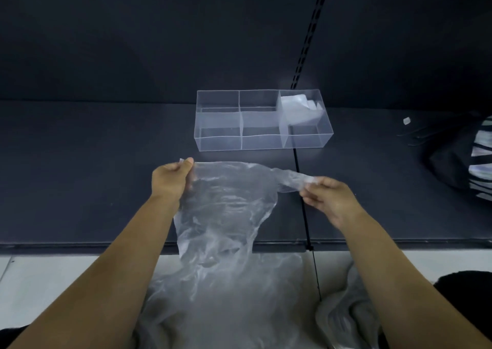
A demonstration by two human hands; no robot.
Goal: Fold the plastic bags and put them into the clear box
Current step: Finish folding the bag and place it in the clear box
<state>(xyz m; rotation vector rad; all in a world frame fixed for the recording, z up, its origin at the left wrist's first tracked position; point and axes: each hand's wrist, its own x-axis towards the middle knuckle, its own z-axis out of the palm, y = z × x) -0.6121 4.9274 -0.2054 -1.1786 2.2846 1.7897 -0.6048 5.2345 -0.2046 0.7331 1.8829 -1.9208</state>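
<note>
Head view: plastic bag (229, 202) pinched at its top corners, left hand (170, 177) at nine o'clock, right hand (327, 197) at three, fingers (188, 162) of both clamped on the film. Top edge stretched nine-to-three, rest hanging toward six past the surface (80, 162) edge. Clear box (218, 142) straight ahead at twelve, folded bag (296, 106) in its far right compartment.
</note>
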